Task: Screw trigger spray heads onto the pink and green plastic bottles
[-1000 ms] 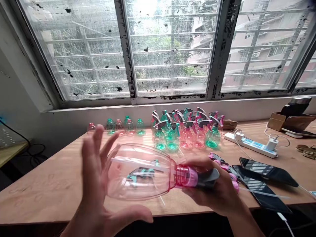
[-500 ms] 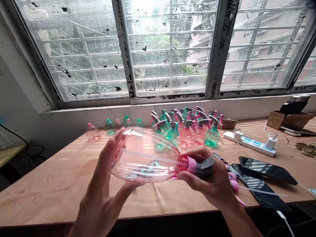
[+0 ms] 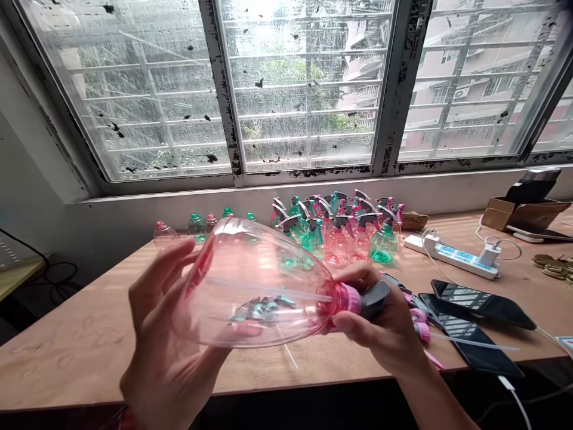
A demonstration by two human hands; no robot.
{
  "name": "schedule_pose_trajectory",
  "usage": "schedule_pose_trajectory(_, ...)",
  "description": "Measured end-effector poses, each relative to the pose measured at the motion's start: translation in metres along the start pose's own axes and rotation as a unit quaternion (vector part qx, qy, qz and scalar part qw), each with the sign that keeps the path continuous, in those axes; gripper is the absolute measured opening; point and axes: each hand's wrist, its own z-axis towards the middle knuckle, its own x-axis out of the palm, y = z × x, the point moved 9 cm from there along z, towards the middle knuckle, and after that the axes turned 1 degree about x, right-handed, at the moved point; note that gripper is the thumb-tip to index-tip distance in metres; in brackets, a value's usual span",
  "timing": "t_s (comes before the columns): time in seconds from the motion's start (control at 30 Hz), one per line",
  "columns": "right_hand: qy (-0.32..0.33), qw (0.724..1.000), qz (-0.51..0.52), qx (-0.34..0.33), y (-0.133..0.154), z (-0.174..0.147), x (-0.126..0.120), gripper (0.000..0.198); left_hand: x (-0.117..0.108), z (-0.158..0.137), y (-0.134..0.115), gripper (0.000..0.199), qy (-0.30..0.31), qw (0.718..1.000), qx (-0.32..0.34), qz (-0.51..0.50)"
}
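Observation:
A clear pink spray bottle [image 3: 264, 269] is tilted on its side in front of me, its base toward the left and its neck toward the right. My right hand [image 3: 380, 322] grips the pink collar and dark grey spray head [image 3: 375, 298]. A thin dip tube runs inside the bottle. My left hand [image 3: 168, 334] cups the base, with the thumb along the underside and the fingers curved loosely around the end. Through the clear wall, loose spray heads [image 3: 264, 307] with grey and teal parts show on the table behind.
Pink and green spray bottles [image 3: 333, 245] with heads stand grouped by the wall. Headless bottles [image 3: 196, 226] stand left of them. To the right are a power strip [image 3: 452, 257], two dark phones [image 3: 483, 304], pink spray heads [image 3: 421, 325] and a cardboard box [image 3: 514, 215].
The bottle's base has swung closer to me and lower left. My left fingers have loosened and spread around the base. My right hand keeps its hold on the neck, shifted slightly right.

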Motion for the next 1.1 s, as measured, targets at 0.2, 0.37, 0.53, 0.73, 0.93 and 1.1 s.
schedule_pose_trajectory(0.2,-0.004,0.998,-0.065,-0.019,0.006,0.000,-0.004,0.028,0.005,0.001,0.005,0.076,0.020,0.995,0.004,-0.094)
schedule_pose_trajectory(0.37,0.022,1.000,-0.011,-0.007,0.003,-0.002,0.002,0.029,-0.007,-0.001,0.008,0.058,-0.046,0.993,-0.009,-0.112)
schedule_pose_trajectory(0.53,0.020,0.987,0.095,0.125,-0.012,-0.002,0.003,0.031,-0.008,0.002,0.000,0.052,-0.024,0.997,0.076,-0.009)
schedule_pose_trajectory(0.73,-0.007,0.996,-0.070,-0.048,0.012,0.001,-0.008,0.034,-0.005,0.003,0.000,0.069,0.041,0.993,0.104,0.024)
schedule_pose_trajectory(0.93,0.001,0.991,-0.109,-0.072,0.007,0.001,-0.003,0.039,0.003,0.003,0.006,0.051,0.076,0.995,0.016,0.055)
schedule_pose_trajectory(1.1,-0.001,1.000,0.010,0.007,-0.007,0.006,-0.005,0.026,0.006,0.001,0.006,0.061,0.097,0.994,0.038,0.017)
